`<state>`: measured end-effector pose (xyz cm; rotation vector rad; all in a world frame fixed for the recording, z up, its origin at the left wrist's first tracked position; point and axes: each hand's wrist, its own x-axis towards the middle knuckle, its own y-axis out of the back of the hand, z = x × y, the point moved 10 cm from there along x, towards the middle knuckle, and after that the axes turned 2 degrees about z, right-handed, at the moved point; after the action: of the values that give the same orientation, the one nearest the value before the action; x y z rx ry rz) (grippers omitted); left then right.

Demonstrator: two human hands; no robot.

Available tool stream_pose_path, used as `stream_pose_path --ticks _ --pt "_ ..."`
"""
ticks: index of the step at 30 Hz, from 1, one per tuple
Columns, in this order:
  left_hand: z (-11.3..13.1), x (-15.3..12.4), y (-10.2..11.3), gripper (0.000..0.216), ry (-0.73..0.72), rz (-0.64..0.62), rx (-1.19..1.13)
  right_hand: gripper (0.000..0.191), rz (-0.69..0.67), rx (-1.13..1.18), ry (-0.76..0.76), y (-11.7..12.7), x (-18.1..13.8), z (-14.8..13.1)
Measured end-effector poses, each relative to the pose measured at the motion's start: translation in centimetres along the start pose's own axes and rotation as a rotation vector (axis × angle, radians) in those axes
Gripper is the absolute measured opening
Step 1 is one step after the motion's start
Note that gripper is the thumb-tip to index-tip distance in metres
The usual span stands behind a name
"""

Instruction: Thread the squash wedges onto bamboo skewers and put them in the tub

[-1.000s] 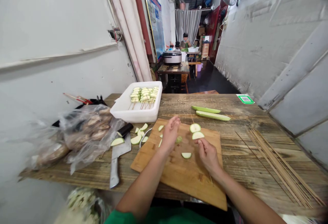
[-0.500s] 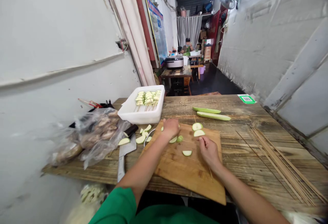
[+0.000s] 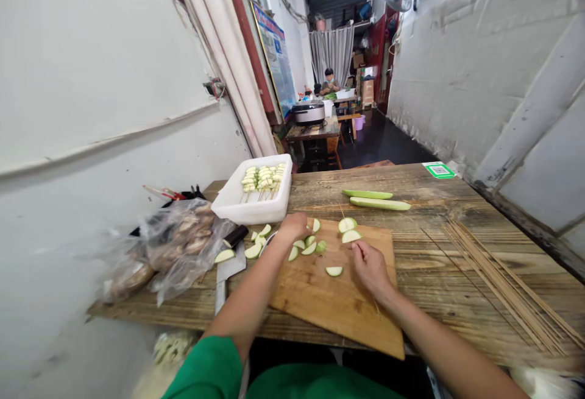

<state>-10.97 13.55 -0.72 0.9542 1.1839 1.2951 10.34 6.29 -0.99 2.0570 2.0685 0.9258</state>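
Observation:
My right hand (image 3: 369, 264) is closed in a pinch on a thin wooden skewer (image 3: 342, 211). Two pale, green-edged zucchini slices (image 3: 351, 236) are threaded on it, just beyond my fingertips. My left hand (image 3: 294, 226) is curled over the far left edge of the wooden cutting board (image 3: 338, 307), its fingertips hidden. Right beside its fingers is a loose zucchini slice (image 3: 316, 225), and several more half-round slices (image 3: 309, 248) lie close by. A single slice (image 3: 334, 271) rests alone in the middle of the board.
A white tub (image 3: 251, 208) holds loaded skewers. A dark-handled cleaver (image 3: 231, 268), more slices and plastic bags (image 3: 183, 247) lie left. Two long zucchini pieces (image 3: 379, 204) lie behind the board; bare skewers (image 3: 503, 283) are at right. Another person (image 3: 329, 84) sits far back.
My left hand has shifted slightly left, uncovering several slices on the board. My right hand still holds the skewer in nearly the same place. The camera view has tilted slightly.

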Motion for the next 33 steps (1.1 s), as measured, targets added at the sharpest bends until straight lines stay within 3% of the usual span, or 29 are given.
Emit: stream_pose_path --ticks 10,12,15,18,24,27,33 --pt "-0.5 -0.8 1.2 0.035 -0.06 0.0 -0.205 0.029 -0.061 -0.085 0.078 -1.0 -0.3 -0.4" --pt "-0.3 -1.3 1.4 0.035 -0.086 -0.048 -0.576 0.028 -0.062 -0.095 0.109 -1.0 -0.5 -1.0" --pt "1.5 -2.3 1.0 0.038 -0.121 -0.256 -1.406 0.027 -0.087 -0.102 0.174 -1.3 -0.9 -2.0" --pt "3.3 -2.4 0.3 0.031 -0.083 -0.358 -1.807 0.026 -0.121 -0.091 0.219 -1.6 -1.3 -2.7" --pt "3.3 -0.4 -1.7 0.034 0.023 -0.147 -1.986 0.026 -0.151 -0.075 0.189 -1.8 -1.2 -2.5" --pt "3.2 0.0 -2.6 0.035 0.047 -0.175 -2.049 0.026 -0.181 -0.069 0.166 -2.1 -1.2 -2.3" --pt "2.6 -0.5 -2.9 0.015 0.067 -0.151 -2.021 0.025 -0.224 -0.045 0.151 -2.5 -1.3 -2.4"
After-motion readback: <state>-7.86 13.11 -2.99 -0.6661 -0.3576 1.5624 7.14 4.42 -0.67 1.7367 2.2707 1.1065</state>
